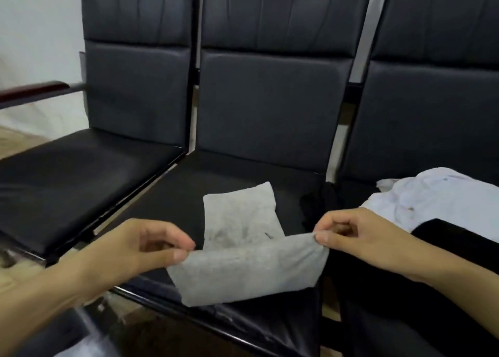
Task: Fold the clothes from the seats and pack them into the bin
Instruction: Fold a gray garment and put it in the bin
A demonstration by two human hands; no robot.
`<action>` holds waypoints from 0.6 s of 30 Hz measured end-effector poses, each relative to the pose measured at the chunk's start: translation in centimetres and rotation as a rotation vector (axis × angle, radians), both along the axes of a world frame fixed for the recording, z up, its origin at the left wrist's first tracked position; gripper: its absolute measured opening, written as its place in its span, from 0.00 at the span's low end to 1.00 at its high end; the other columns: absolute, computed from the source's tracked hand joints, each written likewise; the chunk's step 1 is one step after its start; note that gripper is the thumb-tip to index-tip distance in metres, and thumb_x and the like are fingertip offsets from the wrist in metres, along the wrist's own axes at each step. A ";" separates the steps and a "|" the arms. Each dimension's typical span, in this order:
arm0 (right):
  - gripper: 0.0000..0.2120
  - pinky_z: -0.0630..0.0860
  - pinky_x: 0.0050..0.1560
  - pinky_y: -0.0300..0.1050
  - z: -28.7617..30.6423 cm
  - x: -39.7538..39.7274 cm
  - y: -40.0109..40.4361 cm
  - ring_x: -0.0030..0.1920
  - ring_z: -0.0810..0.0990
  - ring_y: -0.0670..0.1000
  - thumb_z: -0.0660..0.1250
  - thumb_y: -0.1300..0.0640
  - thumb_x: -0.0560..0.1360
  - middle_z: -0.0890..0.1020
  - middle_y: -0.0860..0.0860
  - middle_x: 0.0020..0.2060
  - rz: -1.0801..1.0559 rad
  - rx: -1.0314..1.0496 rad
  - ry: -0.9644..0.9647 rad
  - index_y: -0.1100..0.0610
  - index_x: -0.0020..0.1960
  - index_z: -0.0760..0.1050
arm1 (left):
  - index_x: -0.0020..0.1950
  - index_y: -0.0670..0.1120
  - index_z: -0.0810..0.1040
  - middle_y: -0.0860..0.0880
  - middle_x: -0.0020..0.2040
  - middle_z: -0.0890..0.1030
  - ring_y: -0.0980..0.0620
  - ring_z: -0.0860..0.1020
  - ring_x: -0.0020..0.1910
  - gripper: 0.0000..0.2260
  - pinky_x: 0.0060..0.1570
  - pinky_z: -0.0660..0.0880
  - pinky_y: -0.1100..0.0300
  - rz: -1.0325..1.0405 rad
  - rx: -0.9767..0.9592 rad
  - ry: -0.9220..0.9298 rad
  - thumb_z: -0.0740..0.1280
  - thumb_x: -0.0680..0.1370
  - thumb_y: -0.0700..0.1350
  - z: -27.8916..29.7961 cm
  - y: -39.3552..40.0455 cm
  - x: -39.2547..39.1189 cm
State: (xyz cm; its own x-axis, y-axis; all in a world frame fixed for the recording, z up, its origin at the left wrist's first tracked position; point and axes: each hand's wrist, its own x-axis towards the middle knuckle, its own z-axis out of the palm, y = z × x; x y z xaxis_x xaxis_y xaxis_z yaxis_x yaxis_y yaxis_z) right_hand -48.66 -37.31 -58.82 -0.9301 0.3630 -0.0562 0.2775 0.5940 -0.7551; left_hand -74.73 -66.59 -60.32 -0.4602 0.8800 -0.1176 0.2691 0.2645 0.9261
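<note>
Grey fabric: thin knit garment, the grey cloth (243, 265), soft and limp; judged very light, with no stiffness of its own.
Location: the grey cloth lies on the middle seat (216, 184), its far flap flat on the cushion and its near portion hanging over the front edge of that seat.
Left hand: the left hand (140, 248) pinches the cloth's left upper corner between thumb and fingertips, other fingers curled.
Right hand: the right hand (359, 238) pinches the right upper corner in the same way; the edge between the two hands is pulled nearly straight.
Handling: the cloth sags wherever it is unsupported; judged to hold a crease only when laid flat and pressed against the middle seat.
Grip points: corners and fold edges are the best holds; a mid-panel hold would likely bunch the fabric.
Slip risk: the seat covering looks smooth and slick, so the overhanging part may drag the cloth off the front of the middle seat if both corners are let go.
Fragility: none apparent; light pinch force should suffice.
Other clothes: a white shirt (432, 197) lies on the seat right of the middle seat, with a black garment (456, 240) on its near side; a dark item (321, 205) sits at the middle seat's right edge, type unclear.
Bin: not visible.
</note>
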 end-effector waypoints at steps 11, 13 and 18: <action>0.03 0.78 0.62 0.45 0.8 -13.1 6.4 0.51 0.85 0.42 0.74 0.48 0.79 0.88 0.42 0.45 -0.080 0.059 0.020 0.45 0.49 0.86 | 0.55 0.41 0.84 0.45 0.48 0.86 0.51 0.86 0.48 0.07 0.48 0.82 0.63 0.172 0.054 0.061 0.75 0.78 0.38 -1.4 9.8 -9.2; 0.03 0.78 0.66 0.49 -0.4 -16.1 8.5 0.55 0.84 0.45 0.74 0.49 0.78 0.87 0.43 0.48 -0.115 0.067 -0.007 0.46 0.50 0.86 | 0.55 0.41 0.84 0.44 0.47 0.85 0.48 0.86 0.50 0.06 0.47 0.82 0.63 0.207 0.075 0.086 0.75 0.78 0.38 -2.5 12.4 -11.2; 0.04 0.79 0.63 0.47 -6.8 -20.4 11.7 0.53 0.84 0.46 0.72 0.52 0.80 0.87 0.45 0.48 -0.200 0.033 -0.089 0.49 0.51 0.85 | 0.59 0.45 0.84 0.50 0.51 0.83 0.53 0.82 0.51 0.09 0.51 0.80 0.65 0.360 -0.028 0.253 0.74 0.79 0.37 -8.2 16.7 -12.9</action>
State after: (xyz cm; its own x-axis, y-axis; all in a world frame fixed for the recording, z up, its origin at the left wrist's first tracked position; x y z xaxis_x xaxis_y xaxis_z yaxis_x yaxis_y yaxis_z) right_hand -69.07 -25.62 -65.57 -0.8314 0.5426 -0.1200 0.4570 0.5446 -0.7033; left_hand -87.64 -49.86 -68.53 -0.7544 0.6562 0.0167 0.3728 0.4073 0.8337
